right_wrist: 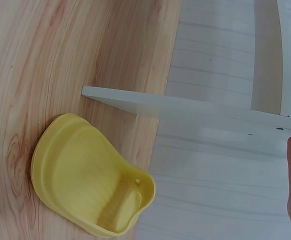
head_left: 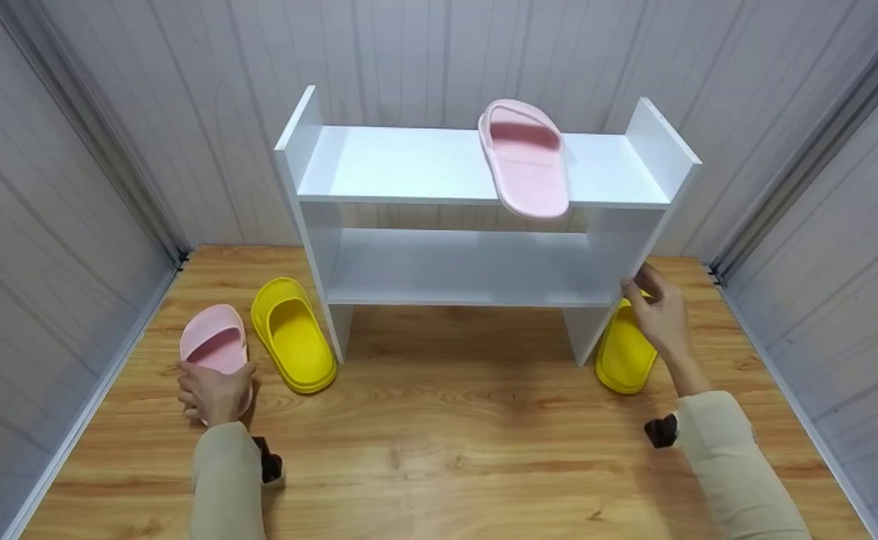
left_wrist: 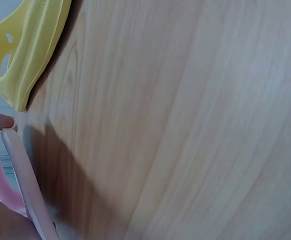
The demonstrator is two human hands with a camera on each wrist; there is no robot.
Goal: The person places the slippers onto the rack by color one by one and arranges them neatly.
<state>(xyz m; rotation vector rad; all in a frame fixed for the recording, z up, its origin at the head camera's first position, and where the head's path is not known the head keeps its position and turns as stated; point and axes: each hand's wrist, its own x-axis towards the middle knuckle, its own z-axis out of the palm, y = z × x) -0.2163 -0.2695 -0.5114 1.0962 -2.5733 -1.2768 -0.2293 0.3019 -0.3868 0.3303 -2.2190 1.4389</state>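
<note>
My left hand grips a pink slipper by its sides, at the left of the floor. In the left wrist view the slipper is tilted above the boards and casts a shadow. A yellow slipper lies just right of it. At the right, the fingertips of my right hand touch the outer side of a white shelf. Below that hand another yellow slipper rests on the floor, partly hidden by it in the head view. A second pink slipper sits on the top board, its heel end over the front edge.
Light panelled walls enclose the wooden floor at the back and both sides. Two upright side panels rise above the shelf's top board. The lower board spans between them.
</note>
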